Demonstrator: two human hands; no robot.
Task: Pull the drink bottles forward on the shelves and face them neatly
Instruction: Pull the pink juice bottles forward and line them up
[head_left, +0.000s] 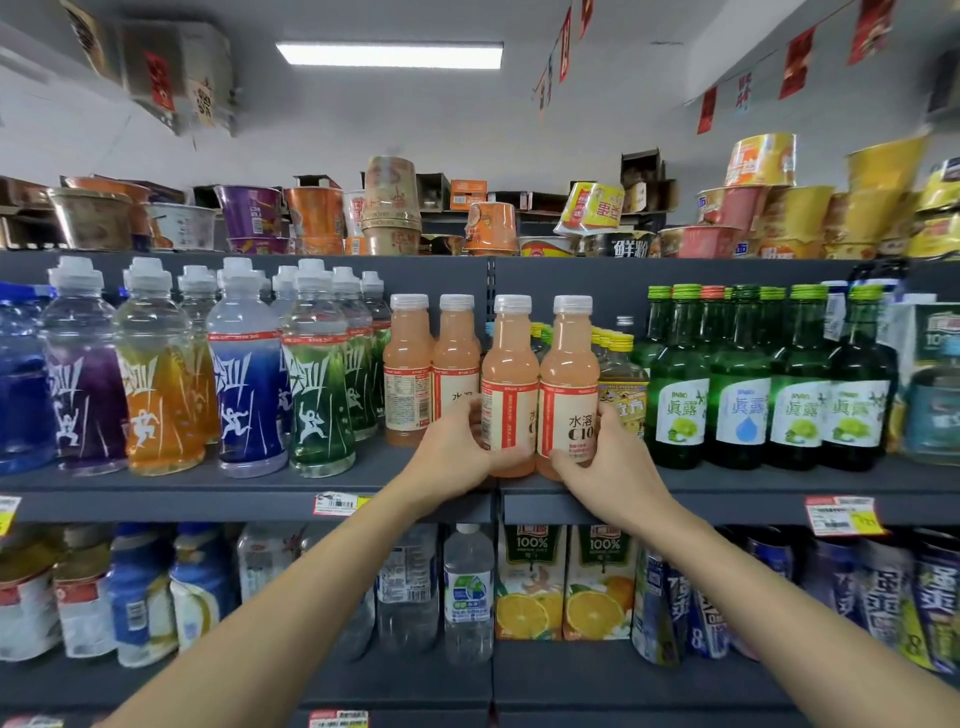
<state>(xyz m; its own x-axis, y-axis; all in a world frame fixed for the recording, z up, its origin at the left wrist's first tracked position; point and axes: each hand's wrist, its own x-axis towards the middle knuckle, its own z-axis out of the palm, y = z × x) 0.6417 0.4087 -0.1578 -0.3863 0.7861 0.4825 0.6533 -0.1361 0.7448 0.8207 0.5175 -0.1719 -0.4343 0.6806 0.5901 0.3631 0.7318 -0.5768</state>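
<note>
The left hand (457, 452) grips the left front bottle (509, 364) low on its body. The fingers curl round the bottle's left side and the thumb lies across the lower front of the label. The right hand (605, 467) grips the right front bottle (569, 364) in mirror fashion, with the thumb on the lower front and the fingers wrapped round the right side. Both grips are closed only as far as each bottle's width allows.

The two bottles stand upright, touching side by side, at the front edge of the middle shelf (208, 488), where two shelf sections meet. Each holds peach-pink liquid under a white cap and carries a cream label with an orange-red band. The right label faces forward; the left label is turned partly sideways, showing fine print.

Two rear bottles (408, 364) of the same drink stand further back, to the left. Sports drink bottles (249, 384) fill the shelf on that side. A yellow-capped bottle (621, 384) stands just beside the right hand, followed by green glass bottles (737, 395). Noodle cups (389, 208) occupy the shelf above, and orange juice cartons (530, 582) stand on the shelf below.
</note>
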